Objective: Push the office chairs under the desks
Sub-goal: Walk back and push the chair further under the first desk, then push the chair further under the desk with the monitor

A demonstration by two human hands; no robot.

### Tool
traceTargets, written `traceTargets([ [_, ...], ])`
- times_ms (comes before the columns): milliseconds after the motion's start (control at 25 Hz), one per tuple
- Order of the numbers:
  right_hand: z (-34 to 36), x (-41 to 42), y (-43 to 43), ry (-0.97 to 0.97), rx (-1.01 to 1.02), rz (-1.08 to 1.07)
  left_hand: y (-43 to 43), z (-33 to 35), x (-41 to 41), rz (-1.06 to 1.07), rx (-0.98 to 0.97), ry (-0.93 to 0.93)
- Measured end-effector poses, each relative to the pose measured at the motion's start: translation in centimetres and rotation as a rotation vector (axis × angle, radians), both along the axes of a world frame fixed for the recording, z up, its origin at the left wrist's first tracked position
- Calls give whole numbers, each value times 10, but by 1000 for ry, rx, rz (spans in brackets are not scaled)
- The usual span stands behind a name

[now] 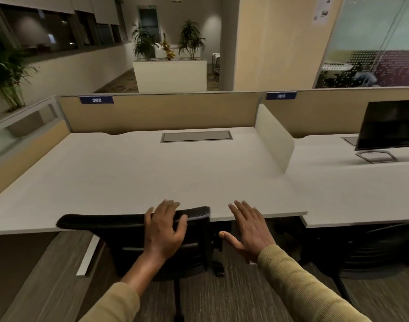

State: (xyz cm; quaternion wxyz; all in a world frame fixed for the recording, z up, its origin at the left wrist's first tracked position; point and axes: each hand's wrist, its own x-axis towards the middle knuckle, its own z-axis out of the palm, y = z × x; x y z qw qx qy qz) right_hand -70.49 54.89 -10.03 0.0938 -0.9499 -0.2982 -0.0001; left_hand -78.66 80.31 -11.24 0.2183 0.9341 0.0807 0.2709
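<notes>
Head view of workstation 382, at the push-in step. Left hand point(164, 231) draped over the right part of the mesh-backed office chair's point(134, 220) top rail, fingers point(168, 205) curled over the far side, thumb on the near side: a loose wrap, not a tight clench. Right hand point(247, 226) spread flat, palm down, fingers apart, hovering just right of the backrest and gripping nothing; contact with the desk point(152, 173) edge cannot be told. Chair backrest already level with the near desk edge, seat and base largely beneath the top, one caster point(219, 273) visible on the carpet point(222, 298).

Recommended execution, judged from this view: push straight ahead through the top rail, low and even, with the free hand brought onto the rail's other part so that the chair does not swivel. Little travel apparently left; stop at first contact between backrest and desk edge.

Edges and clearance: pale drawer front point(88, 254) of a pedestal close on the chair's left, the tightest side. Open knee space to the right as far as the gap between desks. Second dark chair point(370, 249) tucked under the neighbouring desk point(352, 182), which carries a monitor point(389, 125); well apart. Side divider point(274, 138) and rear partition point(161, 112) stand clear of the chair's path. Carpet behind open.
</notes>
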Motion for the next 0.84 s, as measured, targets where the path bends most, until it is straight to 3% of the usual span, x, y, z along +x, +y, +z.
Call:
traceTargets([
  [400, 25, 45, -261, -61, -32, -107, -327, -3, 94, -313, -9, 50],
  [840, 27, 119, -461, -87, -24, -259, -518, 0, 191, -465, 13, 33],
])
